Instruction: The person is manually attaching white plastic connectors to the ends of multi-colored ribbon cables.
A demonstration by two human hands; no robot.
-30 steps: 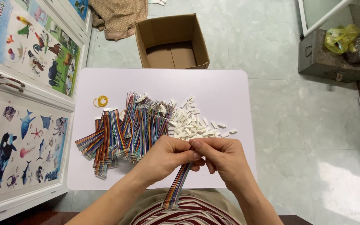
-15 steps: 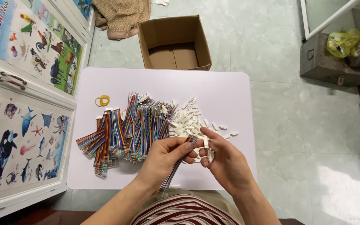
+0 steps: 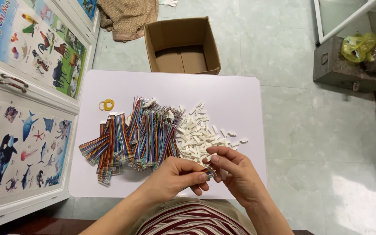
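Two hands, left (image 3: 177,176) and right (image 3: 236,174), pinched on perhaps one connector (image 3: 211,172).

Both hands (image 3: 209,174) pinch a small connector (image 3: 210,172) above white table (image 3: 240,95).

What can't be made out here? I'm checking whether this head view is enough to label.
- Small part pinched between left hand and right hand: fingers cover it.
- White connector housings: too small to show detail.
- Cardboard box: far wall cut by the top edge.
- Yellow bag: contents hidden.
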